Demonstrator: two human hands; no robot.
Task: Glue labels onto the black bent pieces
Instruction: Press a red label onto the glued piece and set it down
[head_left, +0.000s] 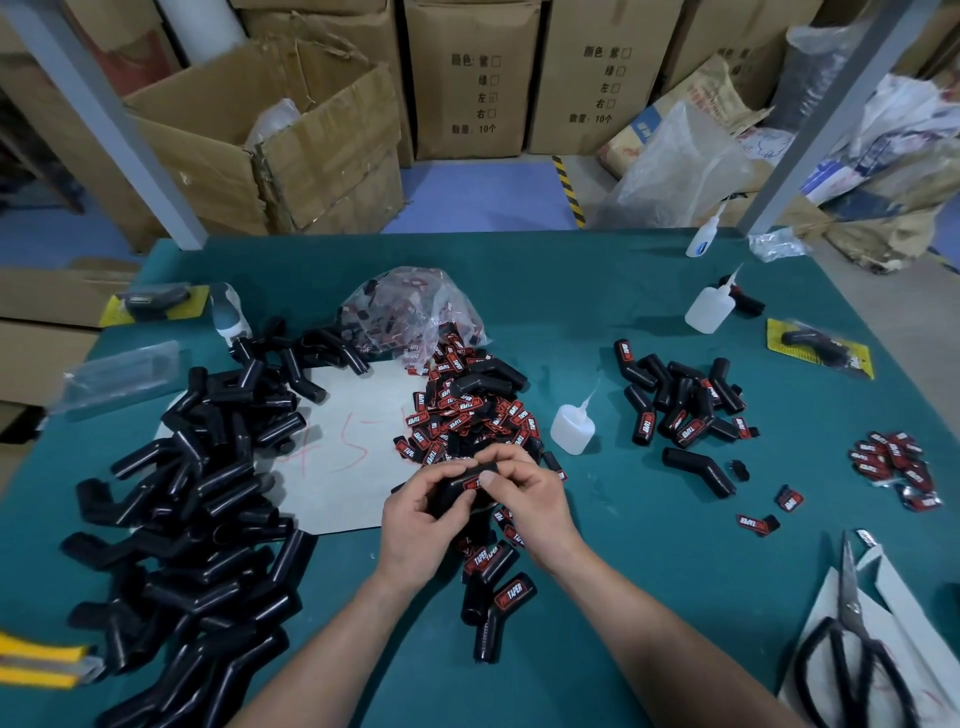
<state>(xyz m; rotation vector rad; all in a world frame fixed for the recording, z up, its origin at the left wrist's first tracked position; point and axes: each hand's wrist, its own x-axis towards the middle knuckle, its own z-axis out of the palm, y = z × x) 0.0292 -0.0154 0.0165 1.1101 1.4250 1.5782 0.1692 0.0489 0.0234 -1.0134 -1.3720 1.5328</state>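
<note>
Cardboard boxes (467, 78) line the back of the storeroom, and below them I look down on a green worktop (623, 597) crowded with parts. In the middle of my view both hands meet over the near edge of a loose heap of red-and-black labels (467, 410). The left hand (421, 514) has its fingers curled round a black bent piece (457, 491), gripping it from the left and underneath. The right hand (530, 499) pinches the same piece at its other end, with its thumb pressed flat on a label (476, 482) that lies on the piece's upper face. The piece is held just above the worktop, not resting on it. To the left sprawls a big pile of bare black pieces (208, 493), partly covering a white sheet (343, 467) marked in red pen. Behind the heap of labels sits a clear plastic bag (410, 306) with more labels inside. A small white glue bottle (571, 426) stands upright just right of the heap, nozzle up. Beyond it lies a smaller group of labelled pieces (680, 410). Between my forearms lie two or three more finished pieces (498, 592) with their labels facing up. Black-handled scissors (852, 649) rest on white card at the near right corner.
</note>
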